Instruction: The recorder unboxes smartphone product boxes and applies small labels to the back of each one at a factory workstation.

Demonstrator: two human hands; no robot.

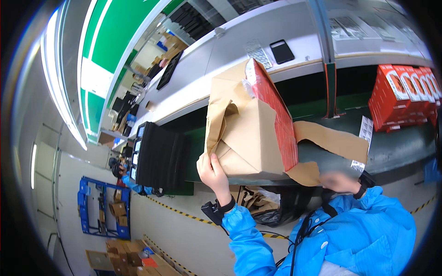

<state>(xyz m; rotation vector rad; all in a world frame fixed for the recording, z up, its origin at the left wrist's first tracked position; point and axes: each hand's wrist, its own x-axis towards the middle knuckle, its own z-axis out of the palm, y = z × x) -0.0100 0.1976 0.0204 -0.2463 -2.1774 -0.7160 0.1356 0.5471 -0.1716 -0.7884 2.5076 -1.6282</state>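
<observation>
— What are the fingers doing on the left?

— From my seat I see the left hand raised, its fingers closed on the lower corner of the torn brown kraft-paper wrapping. That paper is half peeled off a flat red cardboard box, which stands tilted on edge at the front of the dark green counter.

— And the right?

— The right hand is blurred, low beside the box. It sits just under a loose strip of brown paper hanging off the right side; I cannot tell whether its fingers grip anything. A dark band is on that wrist, and both arms wear blue sleeves.

— What lies around?

— A white printed label hangs at the end of the strip. To the right, well apart, a row of red retail boxes stands on the counter. To the left is a stack of black trays. Behind, on the grey shelf, lies a black phone. Below the counter edge, a black bag holds crumpled brown paper.
</observation>
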